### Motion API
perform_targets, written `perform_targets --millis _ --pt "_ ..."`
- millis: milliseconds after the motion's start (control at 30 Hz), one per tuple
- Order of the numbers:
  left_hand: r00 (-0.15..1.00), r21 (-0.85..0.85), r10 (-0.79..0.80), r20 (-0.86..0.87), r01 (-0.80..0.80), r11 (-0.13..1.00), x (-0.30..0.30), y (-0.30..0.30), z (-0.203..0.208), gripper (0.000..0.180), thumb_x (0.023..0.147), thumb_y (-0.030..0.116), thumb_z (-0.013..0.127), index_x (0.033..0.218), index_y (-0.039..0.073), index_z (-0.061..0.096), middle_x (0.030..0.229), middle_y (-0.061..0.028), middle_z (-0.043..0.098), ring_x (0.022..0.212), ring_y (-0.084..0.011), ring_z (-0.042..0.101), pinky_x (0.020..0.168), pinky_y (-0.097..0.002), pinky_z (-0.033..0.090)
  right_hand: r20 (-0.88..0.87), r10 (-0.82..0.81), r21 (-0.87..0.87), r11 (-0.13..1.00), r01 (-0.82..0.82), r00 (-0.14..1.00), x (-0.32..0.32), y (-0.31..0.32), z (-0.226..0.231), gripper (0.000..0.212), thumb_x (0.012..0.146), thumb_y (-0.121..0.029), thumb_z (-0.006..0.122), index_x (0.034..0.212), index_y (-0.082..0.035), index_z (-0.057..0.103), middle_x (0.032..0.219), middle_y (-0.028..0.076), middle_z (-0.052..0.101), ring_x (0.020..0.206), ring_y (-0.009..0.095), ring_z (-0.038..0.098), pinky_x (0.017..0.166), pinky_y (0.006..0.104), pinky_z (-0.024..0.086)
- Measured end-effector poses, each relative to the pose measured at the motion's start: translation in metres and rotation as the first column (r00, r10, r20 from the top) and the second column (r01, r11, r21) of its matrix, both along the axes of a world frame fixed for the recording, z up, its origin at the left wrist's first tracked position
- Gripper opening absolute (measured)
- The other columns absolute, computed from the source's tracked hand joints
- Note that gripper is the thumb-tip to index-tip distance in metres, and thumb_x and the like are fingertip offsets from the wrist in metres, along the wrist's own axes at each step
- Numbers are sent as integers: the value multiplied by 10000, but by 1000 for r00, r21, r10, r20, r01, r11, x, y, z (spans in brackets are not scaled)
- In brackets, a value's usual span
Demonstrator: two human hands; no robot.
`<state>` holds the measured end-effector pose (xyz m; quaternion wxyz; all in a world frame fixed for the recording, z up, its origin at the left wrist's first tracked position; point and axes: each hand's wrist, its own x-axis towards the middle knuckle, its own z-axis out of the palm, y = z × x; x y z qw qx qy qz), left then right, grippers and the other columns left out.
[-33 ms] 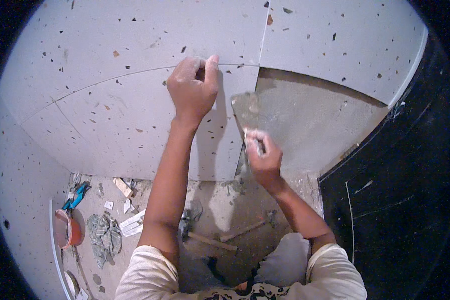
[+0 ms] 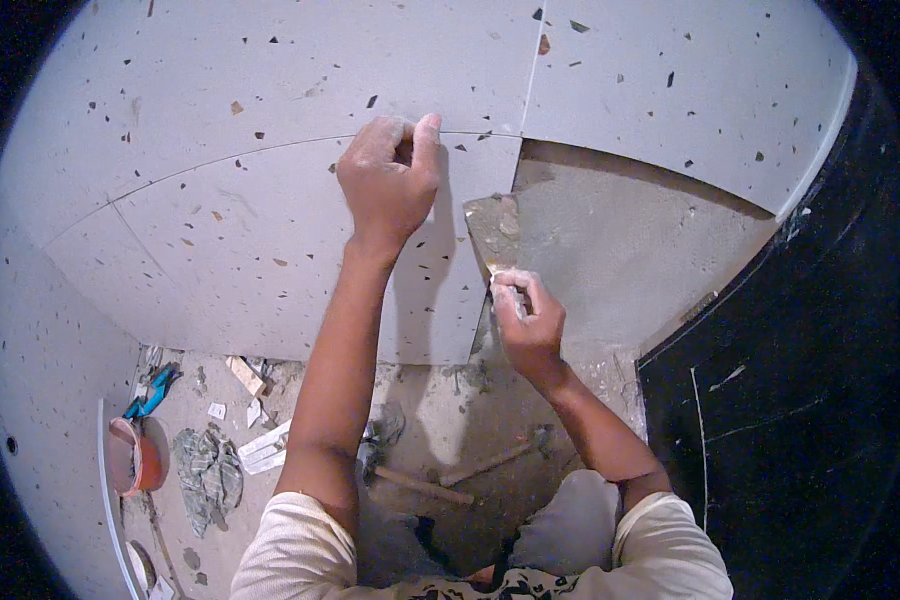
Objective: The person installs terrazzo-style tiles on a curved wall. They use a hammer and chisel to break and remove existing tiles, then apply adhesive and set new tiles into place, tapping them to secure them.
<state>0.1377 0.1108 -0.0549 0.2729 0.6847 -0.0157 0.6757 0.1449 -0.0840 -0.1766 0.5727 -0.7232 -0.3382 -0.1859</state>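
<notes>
"One risk here?"

"Yes: the scraper (image 2: pixel 493 230), pinched in your right hand (image 2: pixel 531 328), overlaps the speckled tile's (image 2: pixel 280 250) right edge beside bare wall (image 2: pixel 630 250); pressing too hard could chip it."

"And your left hand (image 2: pixel 388 178)?"

"Apart from the right, curled at that tile's top edge; I cannot tell whether it holds anything."

Shirt (image 2: pixel 295 545): cream, short-sleeved, dark print (image 2: pixel 545 582) at front. Legwear (image 2: pixel 573 520): pale grey. Left hand (image 2: pixel 388 180), right hand (image 2: pixel 530 322): bare, fingers powder-dusted.
</notes>
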Motion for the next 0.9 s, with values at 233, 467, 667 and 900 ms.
perform_targets --millis 233,467,667,900 --pt "995 114 79 56 -85 990 2 5 -4 274 825 174 742 630 59 588 577 -74 553 499 -215 530 485 -346 416 -40 23 115 993 -18 999 6 12 32 128 902 -71 617 1017 -24 645 915 159 709 894 272 701 798 377 531" --pt "992 161 94 88 -107 981 7 6 -5 293 816 174 749 617 68 562 582 -68 555 496 -222 523 481 -346 414 79 -7 35 999 4 997 11 -7 7 138 931 -57 591 1052 -4 628 876 31 663 764 72 596 669 250 495" --pt "991 152 107 75 -117 981 6 11 -8 296 811 176 751 607 76 562 567 -60 540 502 -215 516 479 -336 413 -54 -44 -29 999 43 998 5 -1 -16 148 906 -111 611 1030 -40 648 949 177 707 888 311 701 779 376 539" --pt "984 218 137 114 -160 963 9 11 -11 277 809 172 743 612 75 574 568 -47 550 490 -204 512 473 -332 413 54 -161 31 987 159 986 5 -7 -34 146 884 -127 636 1004 -47 657 914 163 715 811 319 701 721 385 550"
